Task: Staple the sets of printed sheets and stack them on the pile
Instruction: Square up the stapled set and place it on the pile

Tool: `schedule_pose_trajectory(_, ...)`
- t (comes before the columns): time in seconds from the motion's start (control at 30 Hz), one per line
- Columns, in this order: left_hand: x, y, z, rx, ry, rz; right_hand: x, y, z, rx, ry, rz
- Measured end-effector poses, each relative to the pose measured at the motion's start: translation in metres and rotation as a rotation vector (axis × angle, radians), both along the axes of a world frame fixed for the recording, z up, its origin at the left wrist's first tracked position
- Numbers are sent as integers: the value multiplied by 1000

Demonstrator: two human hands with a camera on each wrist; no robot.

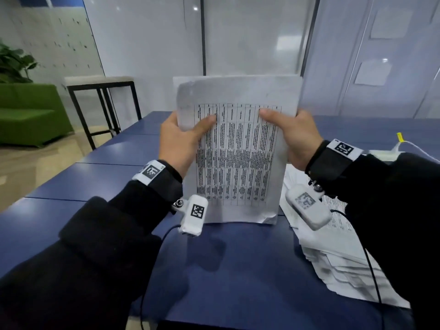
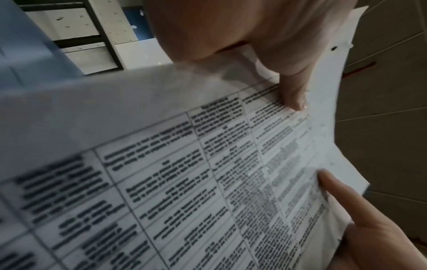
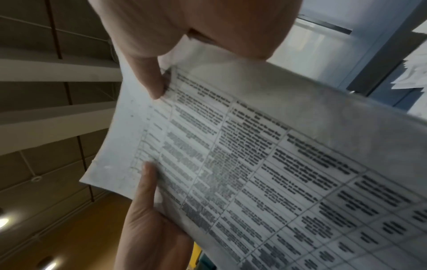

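Observation:
A set of printed sheets (image 1: 238,148) with a table of text stands upright, its bottom edge on the blue table (image 1: 238,270). My left hand (image 1: 183,136) grips its left edge, thumb on the front. My right hand (image 1: 292,136) grips the right edge the same way. The sheets (image 2: 208,173) fill the left wrist view, with my left thumb (image 2: 293,91) pressed on the print. In the right wrist view the sheets (image 3: 265,164) show with my right thumb (image 3: 150,80) on top. A pile of printed sheets (image 1: 333,253) lies at the right under my right arm. No stapler is visible.
A white device with a cable and yellow tag (image 1: 395,148) lies at the table's far right. A black-framed stool (image 1: 102,91) and a green sofa (image 1: 28,113) stand at the left, beyond the table. Glass walls rise behind.

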State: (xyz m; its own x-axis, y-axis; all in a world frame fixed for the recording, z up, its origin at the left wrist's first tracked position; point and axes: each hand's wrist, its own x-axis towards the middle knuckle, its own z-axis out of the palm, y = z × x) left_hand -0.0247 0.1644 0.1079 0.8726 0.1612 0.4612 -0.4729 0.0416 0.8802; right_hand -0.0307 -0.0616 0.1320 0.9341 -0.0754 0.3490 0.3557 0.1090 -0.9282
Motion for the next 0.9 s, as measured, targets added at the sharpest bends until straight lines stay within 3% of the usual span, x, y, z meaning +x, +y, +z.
schedule_pose_trajectory(0.13, 3, -4, 15, -43, -84, 75, 3, 1, 16, 20, -58, -48)
schedule_pose_trajectory(0.23, 3, -5, 1, -35, -65, 94, 3, -2, 6, 23, -50, -39)
schedule_pose_trajectory(0.33, -1, -5, -21, -34, 6, 61, 1, -4, -14, 7, -13, -10)
schedule_pose_trajectory(0.57, 0, -5, -11, -59, 42, -13, 9, -5, -17, -4, -45, -43)
schedule_pose_trajectory(0.73, -2, 2, -33, 4, 48, -76, 3, -7, -37, -12, -19, -8)
schedule_pose_trajectory(0.9, -2, 19, 12, -12, -34, -134, 3, -10, -31, -28, -69, -22)
